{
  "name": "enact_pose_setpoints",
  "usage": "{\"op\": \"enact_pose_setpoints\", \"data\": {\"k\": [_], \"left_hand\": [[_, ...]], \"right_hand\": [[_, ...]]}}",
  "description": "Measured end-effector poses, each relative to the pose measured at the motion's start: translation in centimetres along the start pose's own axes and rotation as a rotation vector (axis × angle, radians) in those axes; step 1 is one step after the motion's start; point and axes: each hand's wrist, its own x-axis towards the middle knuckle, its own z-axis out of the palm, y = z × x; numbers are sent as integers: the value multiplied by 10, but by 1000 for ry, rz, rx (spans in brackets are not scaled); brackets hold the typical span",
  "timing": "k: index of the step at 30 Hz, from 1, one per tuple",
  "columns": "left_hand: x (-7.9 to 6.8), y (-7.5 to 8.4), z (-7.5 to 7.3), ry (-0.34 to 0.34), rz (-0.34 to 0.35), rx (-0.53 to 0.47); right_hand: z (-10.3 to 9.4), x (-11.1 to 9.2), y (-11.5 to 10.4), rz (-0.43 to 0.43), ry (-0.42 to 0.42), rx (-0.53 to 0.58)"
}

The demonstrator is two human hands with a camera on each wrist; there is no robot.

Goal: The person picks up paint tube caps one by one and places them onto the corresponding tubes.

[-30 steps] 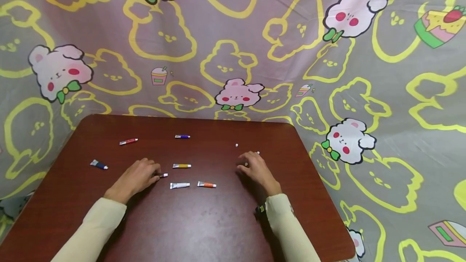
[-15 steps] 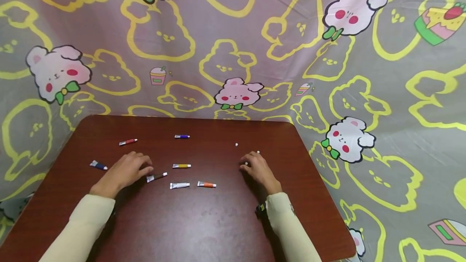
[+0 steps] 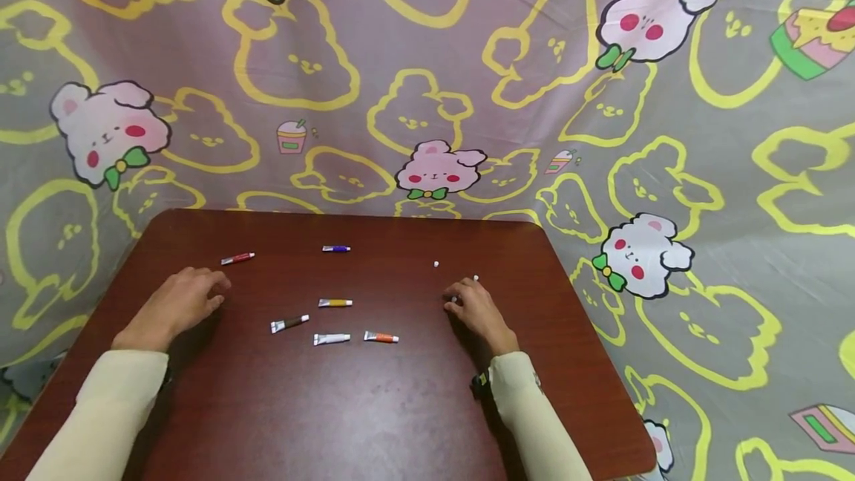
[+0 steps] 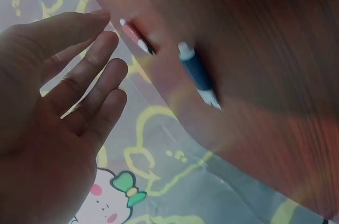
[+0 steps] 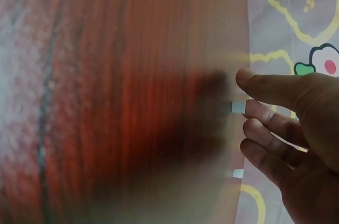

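My left hand (image 3: 175, 304) is over the left side of the table, fingers loose and holding nothing. It hides the dark blue paint tube in the head view; the left wrist view shows this blue tube (image 4: 197, 73) lying apart from the fingers. Farther back lies a red paint tube (image 3: 237, 258). To the right of that hand is a dark brown paint tube (image 3: 289, 324). My right hand (image 3: 482, 315) rests low on the right side, fingers slightly bent, beside a small white cap-like piece (image 5: 238, 107). I see nothing gripped in it.
Mid-table lie a yellow tube (image 3: 335, 303), a white tube (image 3: 332, 338) and an orange tube (image 3: 381, 337). A purple-blue tube (image 3: 336, 249) is farther back. Other small white pieces (image 3: 436, 264) lie near the right hand. Patterned cloth (image 3: 427, 58) hangs behind the brown table (image 3: 320, 414).
My left hand has let go of the brown tube and moved left, to above the blue tube. The brown tube stays left of the white one. The right hand has barely moved.
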Motion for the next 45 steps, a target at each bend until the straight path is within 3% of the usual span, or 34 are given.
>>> {"op": "enact_pose_setpoints", "data": {"k": [10,16,34,45], "left_hand": [[-8,-18,-6,-4,-44,14],[-12,-27,-6,21,-13,30],[-22,-39,-2,2,-52,64],[-24,-47,7,79,-7,98]], "right_hand": [[0,-3,3,5,35,-23],[2,-4,3,34,59,-48],[-3,-3,-1,66,69,-65],[-13,-1,-8,140,97,7]]}}
